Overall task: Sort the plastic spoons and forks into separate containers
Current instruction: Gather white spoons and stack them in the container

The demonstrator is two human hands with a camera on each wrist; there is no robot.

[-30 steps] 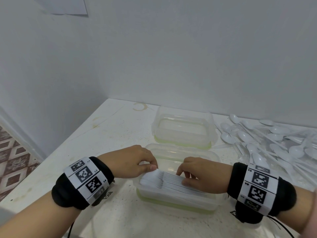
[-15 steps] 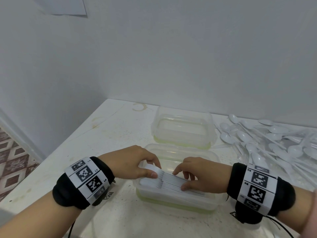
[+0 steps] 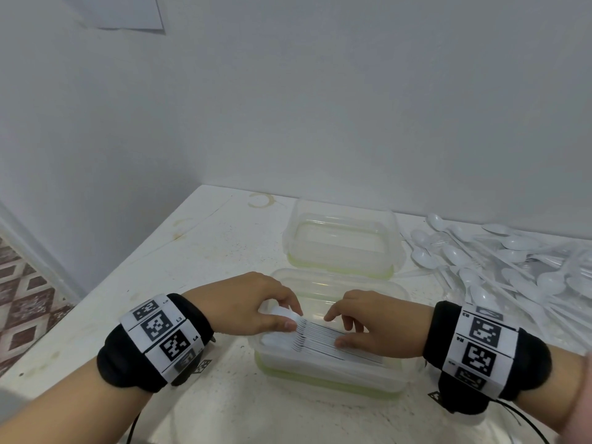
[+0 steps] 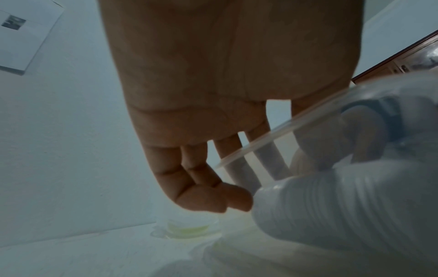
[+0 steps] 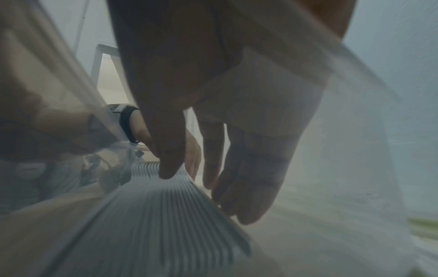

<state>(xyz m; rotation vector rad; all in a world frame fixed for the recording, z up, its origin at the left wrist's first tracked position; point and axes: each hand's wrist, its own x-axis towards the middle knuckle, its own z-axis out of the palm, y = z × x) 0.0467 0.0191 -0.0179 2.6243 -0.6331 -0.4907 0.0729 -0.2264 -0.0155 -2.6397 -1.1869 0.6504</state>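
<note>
A nested stack of white plastic forks [image 3: 323,339] lies lengthwise in the near clear container [image 3: 326,384], which has a green base. My left hand [image 3: 293,315] pinches the stack's head end between thumb and curled fingers. My right hand [image 3: 344,331] grips the handles, thumb on the near side and fingers on the far side. The left wrist view has the ribbed stack [image 4: 343,209] beside the curled fingers [image 4: 213,196]. In the right wrist view my thumb tip [image 5: 170,165] rests on the stacked handles [image 5: 166,215]. Behind stands a second clear container [image 3: 394,238], and nothing shows inside it.
A loose pile of white plastic spoons [image 3: 512,270], with a few forks mixed in, covers the table's right side up to the wall. The white table [image 3: 192,251] sits in a wall corner, its left edge dropping to a patterned floor [image 3: 22,302].
My left fingers have curled further over the stack's head end and tipped it up a little. My right index finger has lifted. The stack stays in the near container.
</note>
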